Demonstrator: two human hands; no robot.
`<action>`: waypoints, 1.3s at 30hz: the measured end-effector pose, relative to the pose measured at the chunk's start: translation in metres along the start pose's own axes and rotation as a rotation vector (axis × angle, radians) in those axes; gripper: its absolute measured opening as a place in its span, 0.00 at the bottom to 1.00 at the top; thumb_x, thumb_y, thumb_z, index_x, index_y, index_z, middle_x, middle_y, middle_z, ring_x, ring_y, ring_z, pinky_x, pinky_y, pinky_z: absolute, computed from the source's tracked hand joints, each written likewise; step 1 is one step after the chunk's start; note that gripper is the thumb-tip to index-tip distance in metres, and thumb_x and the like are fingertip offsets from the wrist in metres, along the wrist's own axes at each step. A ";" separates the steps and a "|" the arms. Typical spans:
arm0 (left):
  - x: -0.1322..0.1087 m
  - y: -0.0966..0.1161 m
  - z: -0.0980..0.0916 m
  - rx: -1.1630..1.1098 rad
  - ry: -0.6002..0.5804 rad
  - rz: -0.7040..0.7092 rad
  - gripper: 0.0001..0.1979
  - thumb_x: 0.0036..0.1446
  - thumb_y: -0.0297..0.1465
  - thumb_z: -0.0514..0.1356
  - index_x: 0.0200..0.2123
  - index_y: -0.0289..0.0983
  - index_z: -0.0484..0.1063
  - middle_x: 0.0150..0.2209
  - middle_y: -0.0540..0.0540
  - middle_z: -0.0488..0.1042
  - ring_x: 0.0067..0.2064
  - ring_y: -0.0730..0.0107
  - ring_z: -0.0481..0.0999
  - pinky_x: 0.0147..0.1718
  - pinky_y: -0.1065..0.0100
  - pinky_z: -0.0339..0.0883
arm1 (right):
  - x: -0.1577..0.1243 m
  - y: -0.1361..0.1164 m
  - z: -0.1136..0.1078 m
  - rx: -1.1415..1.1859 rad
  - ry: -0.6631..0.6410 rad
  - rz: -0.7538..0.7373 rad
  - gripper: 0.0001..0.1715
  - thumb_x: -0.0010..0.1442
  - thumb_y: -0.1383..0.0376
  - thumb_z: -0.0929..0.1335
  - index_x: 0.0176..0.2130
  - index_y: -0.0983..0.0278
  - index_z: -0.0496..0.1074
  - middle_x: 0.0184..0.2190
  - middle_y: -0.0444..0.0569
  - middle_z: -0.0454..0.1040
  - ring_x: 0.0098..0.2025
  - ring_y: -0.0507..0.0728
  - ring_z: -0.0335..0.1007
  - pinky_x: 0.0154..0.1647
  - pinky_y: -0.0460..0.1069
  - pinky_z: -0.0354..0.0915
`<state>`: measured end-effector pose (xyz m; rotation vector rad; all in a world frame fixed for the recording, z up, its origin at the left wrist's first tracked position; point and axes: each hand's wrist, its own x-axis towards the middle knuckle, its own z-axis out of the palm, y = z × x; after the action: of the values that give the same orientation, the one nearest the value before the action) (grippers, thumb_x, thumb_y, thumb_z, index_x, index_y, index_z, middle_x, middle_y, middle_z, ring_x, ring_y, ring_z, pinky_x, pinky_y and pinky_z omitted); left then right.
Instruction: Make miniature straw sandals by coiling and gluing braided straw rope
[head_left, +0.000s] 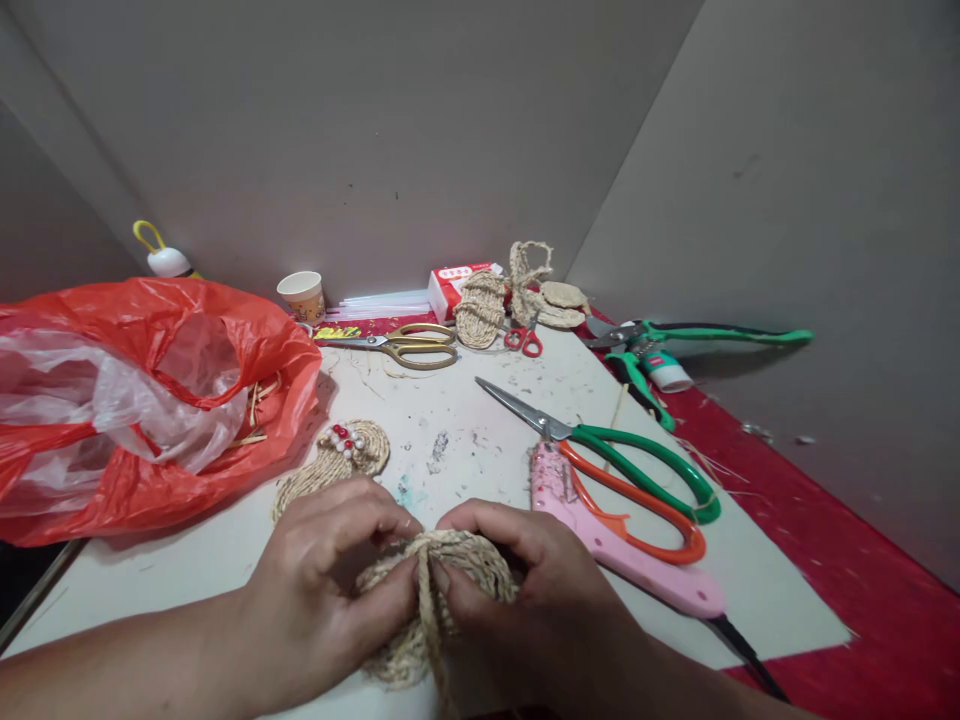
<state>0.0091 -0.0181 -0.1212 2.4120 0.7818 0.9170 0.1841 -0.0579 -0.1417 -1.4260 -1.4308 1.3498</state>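
A coiled piece of braided straw (469, 553) is held low in the middle, with a braided strand (427, 610) running down over its face. My left hand (337, 570) pinches the piece from the left, thumb against the strand. From the right my right hand (525, 580) grips it, thumb on the front and fingers over the top edge. Both thumbs nearly meet at the strand. Just beyond my left hand lies a finished-looking straw sole (307, 473) with red and white beads (345, 440).
Right of my hands lie a pink glue gun (637, 565) and green-and-orange scissors (645, 470). A red plastic bag (150, 500) fills the left. Golden scissors (420, 345), a paper cup (302, 297), straw pieces (480, 310) and green-handled pruners (720, 333) stand farther back.
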 end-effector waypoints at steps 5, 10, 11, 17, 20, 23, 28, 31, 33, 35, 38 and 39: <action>0.002 0.002 0.000 -0.023 0.004 -0.049 0.02 0.53 0.23 0.61 0.31 0.35 0.73 0.24 0.48 0.74 0.24 0.74 0.73 0.24 0.74 0.67 | -0.001 0.003 -0.001 -0.116 0.031 -0.101 0.05 0.49 0.70 0.64 0.25 0.62 0.68 0.19 0.39 0.67 0.23 0.50 0.61 0.23 0.43 0.58; 0.000 0.003 0.001 -0.046 0.015 -0.077 0.03 0.53 0.23 0.61 0.31 0.35 0.74 0.24 0.48 0.75 0.24 0.74 0.73 0.23 0.74 0.67 | -0.001 0.009 -0.002 -0.174 0.044 -0.164 0.06 0.50 0.71 0.64 0.26 0.61 0.70 0.21 0.40 0.70 0.23 0.50 0.64 0.24 0.42 0.60; 0.000 0.003 0.001 -0.047 0.012 -0.077 0.03 0.53 0.23 0.61 0.31 0.35 0.74 0.24 0.48 0.75 0.24 0.74 0.73 0.23 0.74 0.67 | -0.001 0.009 -0.002 -0.179 0.046 -0.174 0.06 0.51 0.71 0.65 0.26 0.61 0.70 0.21 0.40 0.71 0.23 0.50 0.64 0.24 0.42 0.60; -0.002 -0.001 0.001 -0.055 -0.014 -0.067 0.02 0.54 0.24 0.62 0.32 0.34 0.74 0.24 0.47 0.75 0.24 0.74 0.73 0.24 0.73 0.68 | -0.001 0.008 -0.003 -0.209 0.030 -0.163 0.06 0.50 0.71 0.64 0.25 0.62 0.70 0.21 0.40 0.71 0.24 0.50 0.65 0.24 0.43 0.61; -0.002 -0.002 0.003 -0.053 -0.007 -0.048 0.02 0.53 0.23 0.62 0.32 0.34 0.74 0.24 0.47 0.75 0.24 0.74 0.73 0.24 0.73 0.67 | -0.001 0.009 -0.003 -0.215 0.026 -0.188 0.07 0.52 0.70 0.64 0.26 0.62 0.70 0.21 0.40 0.70 0.23 0.50 0.64 0.24 0.43 0.61; -0.002 -0.001 0.004 -0.058 -0.010 -0.046 0.02 0.54 0.23 0.62 0.32 0.34 0.74 0.23 0.47 0.74 0.24 0.74 0.72 0.24 0.73 0.67 | -0.001 0.011 -0.003 -0.228 0.029 -0.207 0.06 0.52 0.71 0.65 0.26 0.62 0.70 0.21 0.39 0.70 0.24 0.49 0.64 0.24 0.42 0.60; -0.001 -0.001 0.004 -0.051 -0.006 -0.049 0.02 0.54 0.23 0.61 0.31 0.34 0.74 0.23 0.47 0.74 0.24 0.75 0.72 0.24 0.74 0.67 | 0.000 0.011 -0.003 -0.249 0.038 -0.200 0.06 0.51 0.71 0.65 0.26 0.62 0.70 0.21 0.39 0.70 0.24 0.49 0.65 0.25 0.42 0.60; -0.002 0.000 0.001 -0.015 -0.017 -0.072 0.03 0.53 0.23 0.61 0.33 0.35 0.73 0.24 0.50 0.74 0.25 0.76 0.73 0.26 0.75 0.67 | 0.003 0.008 -0.002 -0.251 0.075 -0.198 0.06 0.50 0.70 0.65 0.25 0.62 0.70 0.20 0.39 0.71 0.24 0.50 0.66 0.25 0.42 0.60; -0.003 0.001 -0.002 0.019 -0.044 -0.118 0.08 0.52 0.24 0.62 0.37 0.36 0.72 0.26 0.51 0.74 0.27 0.76 0.74 0.27 0.75 0.68 | 0.005 0.006 -0.002 -0.240 0.104 -0.191 0.06 0.48 0.70 0.64 0.24 0.62 0.70 0.19 0.39 0.70 0.22 0.50 0.65 0.23 0.42 0.60; -0.003 0.003 -0.004 0.038 -0.074 -0.160 0.12 0.50 0.25 0.63 0.40 0.36 0.71 0.28 0.51 0.74 0.28 0.75 0.74 0.28 0.75 0.69 | 0.006 0.005 -0.003 -0.220 0.114 -0.184 0.06 0.47 0.70 0.64 0.25 0.62 0.71 0.18 0.40 0.70 0.21 0.50 0.64 0.22 0.43 0.60; -0.002 0.005 -0.005 0.052 -0.090 -0.159 0.08 0.51 0.26 0.62 0.36 0.36 0.70 0.27 0.52 0.72 0.27 0.76 0.72 0.27 0.74 0.67 | 0.006 0.006 -0.003 -0.220 0.113 -0.192 0.07 0.48 0.69 0.64 0.25 0.62 0.71 0.18 0.40 0.71 0.21 0.50 0.65 0.22 0.43 0.60; -0.001 0.005 -0.005 0.058 -0.084 -0.150 0.05 0.52 0.26 0.62 0.34 0.36 0.70 0.26 0.52 0.72 0.27 0.76 0.72 0.27 0.74 0.67 | 0.006 0.006 -0.003 -0.231 0.111 -0.203 0.07 0.48 0.69 0.64 0.25 0.62 0.72 0.19 0.40 0.71 0.21 0.50 0.65 0.22 0.43 0.60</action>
<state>0.0068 -0.0210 -0.1157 2.3859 0.9553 0.7399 0.1877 -0.0522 -0.1483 -1.4304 -1.6490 0.9892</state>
